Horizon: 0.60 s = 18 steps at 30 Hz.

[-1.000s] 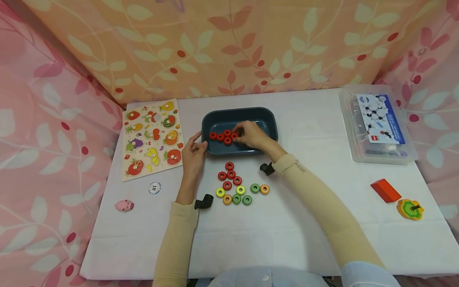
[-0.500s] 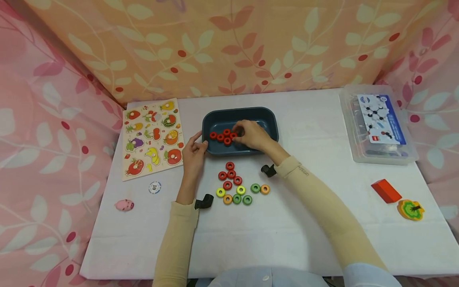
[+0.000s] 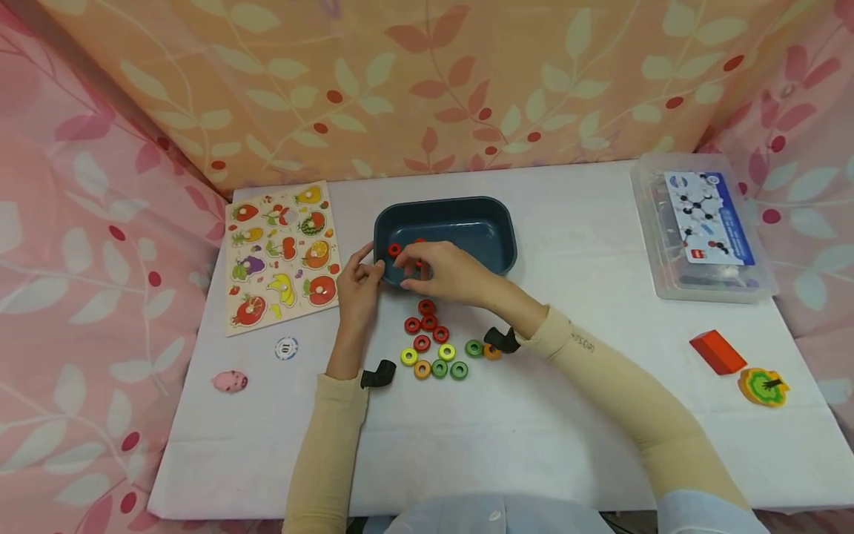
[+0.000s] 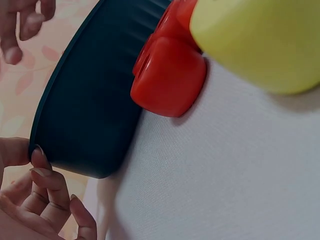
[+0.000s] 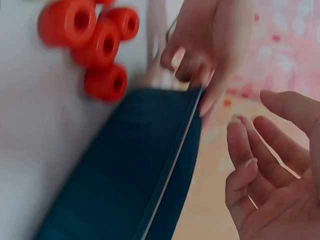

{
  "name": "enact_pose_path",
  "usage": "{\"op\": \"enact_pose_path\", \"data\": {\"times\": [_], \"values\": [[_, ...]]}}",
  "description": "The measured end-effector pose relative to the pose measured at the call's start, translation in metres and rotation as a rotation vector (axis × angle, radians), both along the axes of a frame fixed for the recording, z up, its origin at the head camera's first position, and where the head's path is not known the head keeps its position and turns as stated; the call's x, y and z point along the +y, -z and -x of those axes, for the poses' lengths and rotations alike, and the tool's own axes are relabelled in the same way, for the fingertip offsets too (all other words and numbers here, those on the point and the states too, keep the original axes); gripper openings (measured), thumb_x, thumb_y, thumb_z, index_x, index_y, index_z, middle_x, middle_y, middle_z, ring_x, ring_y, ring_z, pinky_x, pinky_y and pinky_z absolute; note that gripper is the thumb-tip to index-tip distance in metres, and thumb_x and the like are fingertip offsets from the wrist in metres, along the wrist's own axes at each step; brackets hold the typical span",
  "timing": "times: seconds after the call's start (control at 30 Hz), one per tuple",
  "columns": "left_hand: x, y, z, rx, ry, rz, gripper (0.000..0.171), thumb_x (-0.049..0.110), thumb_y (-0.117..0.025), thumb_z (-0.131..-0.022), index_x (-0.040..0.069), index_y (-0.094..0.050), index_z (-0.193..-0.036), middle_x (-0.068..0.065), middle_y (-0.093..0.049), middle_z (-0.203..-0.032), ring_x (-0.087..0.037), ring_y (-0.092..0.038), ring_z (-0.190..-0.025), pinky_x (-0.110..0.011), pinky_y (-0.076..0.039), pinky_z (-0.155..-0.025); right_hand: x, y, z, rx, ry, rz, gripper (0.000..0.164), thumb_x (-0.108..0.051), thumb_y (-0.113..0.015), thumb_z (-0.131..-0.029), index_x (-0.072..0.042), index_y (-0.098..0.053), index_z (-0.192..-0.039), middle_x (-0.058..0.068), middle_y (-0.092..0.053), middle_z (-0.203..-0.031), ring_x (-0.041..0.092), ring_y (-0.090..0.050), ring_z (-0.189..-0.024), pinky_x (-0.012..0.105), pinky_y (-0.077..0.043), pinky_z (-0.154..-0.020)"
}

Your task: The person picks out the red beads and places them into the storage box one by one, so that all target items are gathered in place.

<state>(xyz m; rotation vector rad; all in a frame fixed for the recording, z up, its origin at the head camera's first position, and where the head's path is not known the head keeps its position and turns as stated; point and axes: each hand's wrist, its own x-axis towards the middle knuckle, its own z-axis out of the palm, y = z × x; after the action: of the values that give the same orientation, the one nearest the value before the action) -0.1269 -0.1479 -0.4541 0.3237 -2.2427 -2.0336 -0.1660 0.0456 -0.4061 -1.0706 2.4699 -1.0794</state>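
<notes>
My left hand (image 3: 359, 291) pinches the left end of a dark blue tray (image 3: 502, 230), thumb and fingers at its rim. In the left wrist view those fingers (image 4: 47, 180) grip the tray's corner. Red rings (image 3: 395, 250) lie inside the tray on its left side, partly hidden by my right hand (image 3: 460, 276). That hand hovers over the tray's front edge with its fingers apart, and the right wrist view shows nothing between them. On the cloth in front lie more red rings (image 3: 429, 322), with yellow (image 3: 409, 357), green (image 3: 459, 370) and orange rings (image 3: 422, 369) nearer the person.
A fruit puzzle board (image 3: 283, 256) lies left of the tray, with a round chip (image 3: 287, 348) and a pink pig figure (image 3: 230, 381) below. At right are a clear plastic box (image 3: 700, 230), a red block (image 3: 717, 352) and a yellow-green tree piece (image 3: 763, 387).
My right hand has left the red rings inside the tray and moved toward the person and slightly left, its fingers spreading. The left hand stays at the tray's end.
</notes>
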Motion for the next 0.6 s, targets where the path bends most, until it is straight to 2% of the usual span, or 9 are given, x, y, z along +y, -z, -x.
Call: {"op": "enact_pose_path", "data": {"times": [0.07, 0.23, 0.43, 0.53, 0.6], "values": [[0.000, 0.000, 0.000, 0.004, 0.003, -0.009, 0.043, 0.009, -0.061, -0.099, 0.004, -0.056, -0.141, -0.043, -0.055, -0.095, -0.041, -0.053, -0.080, -0.020, -0.045, -0.066, -0.002, -0.001, -0.007, -0.043, -0.031, -0.006, 0.025, -0.021, -0.074, -0.092, -0.013, -0.070, -0.115, -0.006, -0.068, -0.096, 0.015, -0.061, -0.074, 0.027, -0.049, -0.065], [0.000, 0.001, 0.000, -0.004, -0.001, -0.008, 0.043, 0.009, -0.062, -0.099, 0.004, -0.056, -0.141, -0.040, -0.055, -0.093, -0.036, -0.053, -0.077, -0.019, -0.044, -0.066, 0.002, 0.008, -0.017, -0.112, -0.087, -0.099, 0.021, -0.017, -0.071, -0.093, -0.017, -0.072, -0.114, -0.004, -0.072, -0.101, 0.014, -0.061, -0.075, 0.026, -0.049, -0.069], [0.000, 0.000, 0.001, -0.015, -0.009, -0.002, 0.042, 0.010, -0.062, -0.099, 0.006, -0.057, -0.140, -0.036, -0.056, -0.091, -0.036, -0.053, -0.078, -0.019, -0.044, -0.066, 0.012, 0.028, -0.024, -0.159, -0.127, -0.245, 0.037, -0.012, -0.066, -0.096, -0.015, -0.066, -0.133, 0.002, -0.068, -0.121, 0.015, -0.059, -0.098, 0.034, -0.049, -0.089], [0.000, 0.000, 0.001, -0.018, -0.017, 0.007, 0.042, 0.010, -0.062, -0.099, 0.006, -0.058, -0.140, -0.034, -0.057, -0.089, -0.034, -0.053, -0.078, -0.019, -0.044, -0.066, 0.016, 0.038, -0.027, -0.147, -0.110, -0.293, 0.039, -0.009, -0.061, -0.097, -0.018, -0.064, -0.135, 0.001, -0.062, -0.133, 0.017, -0.057, -0.114, 0.039, -0.047, -0.100], [0.000, 0.001, 0.001, -0.022, -0.019, 0.010, 0.042, 0.010, -0.062, -0.099, 0.007, -0.058, -0.140, -0.033, -0.057, -0.089, -0.030, -0.054, -0.077, -0.019, -0.043, -0.067, 0.019, 0.044, -0.029, -0.126, -0.099, -0.305, 0.041, -0.005, -0.059, -0.096, -0.020, -0.065, -0.135, 0.000, -0.060, -0.135, 0.018, -0.056, -0.118, 0.041, -0.045, -0.102]]}}
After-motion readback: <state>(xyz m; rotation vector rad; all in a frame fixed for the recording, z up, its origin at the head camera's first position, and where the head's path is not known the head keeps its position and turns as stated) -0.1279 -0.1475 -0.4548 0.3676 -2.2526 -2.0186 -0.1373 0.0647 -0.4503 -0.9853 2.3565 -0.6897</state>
